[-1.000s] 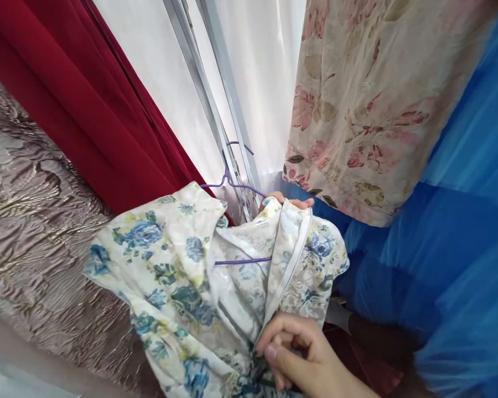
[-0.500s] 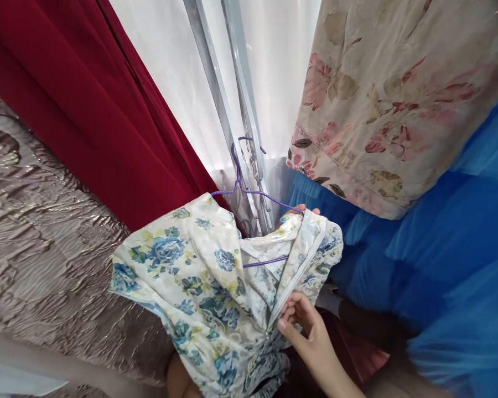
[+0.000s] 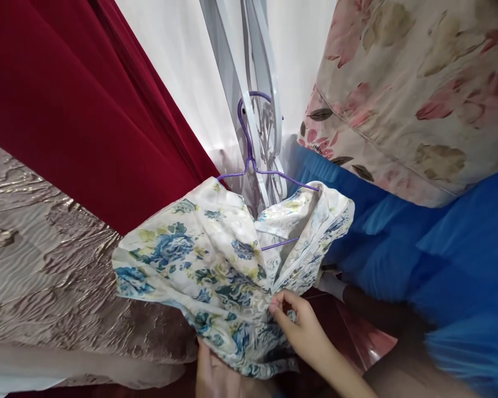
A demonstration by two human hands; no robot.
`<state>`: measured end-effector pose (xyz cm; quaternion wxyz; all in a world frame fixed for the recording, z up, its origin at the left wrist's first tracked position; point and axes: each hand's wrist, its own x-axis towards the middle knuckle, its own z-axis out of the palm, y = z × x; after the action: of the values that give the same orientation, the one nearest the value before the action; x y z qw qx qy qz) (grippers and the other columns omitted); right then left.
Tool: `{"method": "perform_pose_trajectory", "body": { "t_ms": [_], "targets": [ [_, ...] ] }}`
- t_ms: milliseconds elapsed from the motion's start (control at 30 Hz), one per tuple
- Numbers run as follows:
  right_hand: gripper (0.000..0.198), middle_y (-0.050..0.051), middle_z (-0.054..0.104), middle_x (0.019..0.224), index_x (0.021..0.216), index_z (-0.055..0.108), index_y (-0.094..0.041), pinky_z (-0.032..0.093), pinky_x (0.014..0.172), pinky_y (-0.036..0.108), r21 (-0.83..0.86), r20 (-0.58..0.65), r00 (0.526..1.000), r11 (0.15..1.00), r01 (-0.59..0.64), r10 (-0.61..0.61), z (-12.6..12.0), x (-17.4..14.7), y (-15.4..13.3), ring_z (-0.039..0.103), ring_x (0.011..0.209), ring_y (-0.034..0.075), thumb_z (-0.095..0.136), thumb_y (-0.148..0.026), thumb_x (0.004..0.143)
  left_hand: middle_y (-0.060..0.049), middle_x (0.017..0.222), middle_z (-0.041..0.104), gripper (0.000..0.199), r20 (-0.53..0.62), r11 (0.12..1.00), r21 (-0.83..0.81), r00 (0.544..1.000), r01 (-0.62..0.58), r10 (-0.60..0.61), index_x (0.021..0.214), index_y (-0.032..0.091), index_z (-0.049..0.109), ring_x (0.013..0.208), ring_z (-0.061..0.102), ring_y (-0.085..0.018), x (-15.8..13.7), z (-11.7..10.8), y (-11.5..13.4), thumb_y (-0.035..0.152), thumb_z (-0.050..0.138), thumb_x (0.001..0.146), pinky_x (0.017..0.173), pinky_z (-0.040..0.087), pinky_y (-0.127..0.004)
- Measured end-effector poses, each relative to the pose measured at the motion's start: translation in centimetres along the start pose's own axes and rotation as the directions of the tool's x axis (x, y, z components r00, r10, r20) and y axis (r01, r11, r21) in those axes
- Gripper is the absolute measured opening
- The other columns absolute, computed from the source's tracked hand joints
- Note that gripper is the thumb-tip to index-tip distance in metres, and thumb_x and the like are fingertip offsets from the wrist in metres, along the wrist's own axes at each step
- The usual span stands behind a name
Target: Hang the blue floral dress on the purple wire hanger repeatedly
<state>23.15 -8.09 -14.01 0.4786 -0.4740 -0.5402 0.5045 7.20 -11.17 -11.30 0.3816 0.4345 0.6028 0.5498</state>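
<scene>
A white blouse with blue and yellow-green flowers [image 3: 216,254] hangs on a purple hanger [image 3: 249,149], its neck opening spread in a V. My right hand [image 3: 294,315] pinches the fabric at the bottom of that V, thumb against fingertips. Whatever small part lies between them is hidden. Below the garment's lower left edge, my left hand [image 3: 216,367] reaches up behind the cloth. Its fingers are covered by the blouse.
White metal bars [image 3: 269,72] stand behind the hanger. Dark red cloth [image 3: 87,121] hangs at left above crinkled shiny fabric [image 3: 66,265]. On the right are a pink-flowered cream cloth [image 3: 398,110] and blue tulle [image 3: 390,254]. Reddish floor [image 3: 348,331] shows below.
Fingertips that showed behind the blouse's right shoulder are gone, and my left hand now appears at the lower edge. My right hand has shifted slightly left, to the V's bottom.
</scene>
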Motion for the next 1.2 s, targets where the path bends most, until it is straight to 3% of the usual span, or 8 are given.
{"method": "perform_pose_trajectory", "body": {
  "t_ms": [133,267,367,467,567,733,867,1200],
  "targets": [
    [0.027,0.001,0.055,0.075,0.08,0.055,-0.019,0.04,0.068,0.028,-0.032,0.027,0.999,0.999,-0.029,0.029,-0.3,-0.4,0.3,0.051,0.073,0.018,0.051,-0.039,0.098,-0.009,0.113,0.071,0.052,-0.203,0.99,-0.086,0.97,0.115,-0.131,0.133,0.035,0.058,0.108,0.068,-0.029,-0.3,0.0,-1.2,0.062,0.034,0.097,0.086,0.06,-0.047],
    [0.03,0.0,0.05,0.072,0.076,0.053,-0.019,0.039,0.065,0.027,-0.016,-0.005,0.998,0.997,-0.07,0.07,-1.9,-1.3,1.1,0.046,0.07,0.017,0.052,-0.04,0.097,-0.006,0.108,0.062,0.029,-0.439,0.995,0.099,0.896,-0.028,0.068,0.111,0.026,0.055,0.106,0.062,-0.025,-0.6,1.2,-3.5,0.048,0.055,0.093,0.093,0.054,-0.041],
    [0.029,-0.001,0.048,0.071,0.074,0.051,-0.019,0.039,0.066,0.027,-0.017,-0.035,0.997,0.998,-0.062,0.061,-3.3,-1.9,1.3,0.045,0.069,0.016,0.054,-0.037,0.096,-0.005,0.098,0.058,0.02,-0.321,0.989,0.116,0.939,-0.094,0.127,0.101,0.025,0.054,0.094,0.061,-0.022,-2.1,3.7,-5.1,0.043,0.059,0.092,0.087,0.053,-0.037],
    [0.026,-0.002,0.049,0.07,0.074,0.052,-0.019,0.039,0.066,0.026,0.015,-0.04,0.997,0.998,-0.065,0.066,-4.3,-2.3,0.9,0.046,0.069,0.016,0.056,-0.034,0.095,-0.007,0.104,0.06,0.02,-0.037,0.985,0.115,0.99,-0.131,0.136,0.109,0.026,0.055,0.098,0.062,-0.023,-3.6,6.7,-5.9,0.036,0.061,0.093,0.089,0.053,-0.037],
    [0.022,-0.002,0.05,0.07,0.074,0.052,-0.018,0.039,0.064,0.026,0.05,-0.031,0.996,0.996,-0.078,0.079,-4.8,-2.6,0.4,0.047,0.067,0.015,0.058,-0.028,0.092,-0.009,0.109,0.062,0.02,0.17,0.963,0.139,0.964,-0.229,0.205,0.115,0.026,0.055,0.104,0.062,-0.023,-3.7,8.6,-6.0,0.029,0.058,0.095,0.093,0.052,-0.038],
    [0.022,-0.003,0.048,0.068,0.072,0.05,-0.018,0.037,0.061,0.024,0.064,-0.083,0.992,0.994,-0.084,0.09,-4.9,-3.1,0.0,0.045,0.064,0.013,0.059,-0.026,0.09,-0.005,0.097,0.065,0.009,0.215,0.85,0.212,0.871,-0.483,0.442,0.101,0.023,0.06,0.094,0.064,-0.02,-1.8,8.8,-4.6,0.018,0.057,0.094,0.086,0.052,-0.033],
    [0.016,-0.003,0.049,0.067,0.075,0.053,-0.018,0.039,0.062,0.025,0.075,-0.108,0.991,0.995,-0.072,0.08,-4.9,-3.3,-0.2,0.046,0.064,0.013,0.062,-0.023,0.088,-0.004,0.096,0.069,0.016,0.306,0.79,0.228,0.812,-0.569,0.496,0.104,0.022,0.062,0.093,0.066,-0.02,-1.0,8.6,-3.6,0.017,0.062,0.09,0.083,0.052,-0.031],
    [0.032,-0.006,0.047,0.053,0.076,0.057,-0.016,0.027,0.05,0.022,0.283,-0.077,0.988,0.953,-0.105,0.132,-4.5,-3.0,-2.5,0.037,0.049,0.008,0.063,-0.042,0.094,0.0,0.07,0.062,0.016,0.224,0.883,0.164,0.888,-0.44,0.401,0.074,0.019,0.055,0.068,0.062,-0.015,-1.8,9.2,-4.4,0.019,0.059,0.09,0.07,0.05,-0.026]
  ]
}}
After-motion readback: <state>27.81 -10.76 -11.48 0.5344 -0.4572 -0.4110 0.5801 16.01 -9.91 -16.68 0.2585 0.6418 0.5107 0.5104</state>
